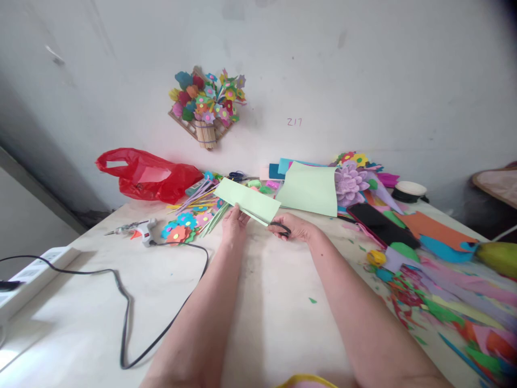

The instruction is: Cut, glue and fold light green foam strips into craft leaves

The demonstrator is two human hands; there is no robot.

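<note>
My left hand (235,222) grips a pale green strip of craft foam (247,200) by its lower edge, thumb on top. Black-handled scissors (281,228) are in my right hand (298,228), at the strip's right end; their blades are hidden behind it. Behind my right hand stands a larger pale green sheet (310,189), curling a little. Thin green strips (218,220) lie to the left of my left hand, close to several foam flowers (186,220).
A glue gun (146,233) rests at left, its black cord (126,323) looping over the table. A red plastic bag (151,178) lies behind it. On the right are a phone (377,222) and coloured foam scraps (440,291). A flower basket (205,133) hangs on the wall.
</note>
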